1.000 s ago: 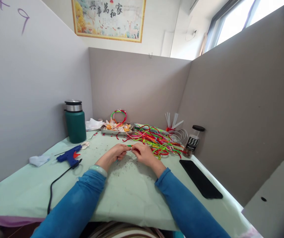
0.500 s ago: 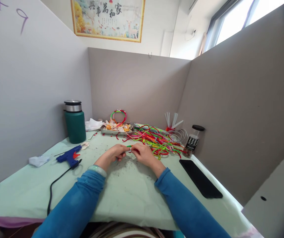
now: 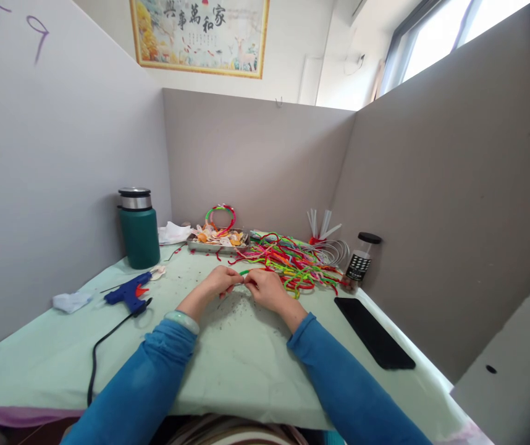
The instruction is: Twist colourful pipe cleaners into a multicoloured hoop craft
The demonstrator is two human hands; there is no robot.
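Near the middle of the cloth-covered table point(image 3: 241, 371), my left hand point(image 3: 216, 285) and my right hand point(image 3: 267, 289) meet fingertip to fingertip. Both are closed in a pinch on a thin green and red piece point(image 3: 244, 272) that shows just behind the fingers. Its ends are hidden by my fingertips. Behind my right hand lies a tangled pile of colourful fuzzy stems point(image 3: 288, 253). Small dark bits are scattered on the cloth under my hands.
At left are a blue glue gun point(image 3: 128, 292) with its cord, a green bottle point(image 3: 139, 232) and crumpled tissue point(image 3: 71, 301). A metal tray point(image 3: 218, 248) holds pieces and a colourful ring point(image 3: 232, 217). At right are a jar point(image 3: 359, 264) and a black slab point(image 3: 374, 334).
The fingertips of my two hands have come closer together, and my left hand has turned slightly. More of the green part now shows behind them.
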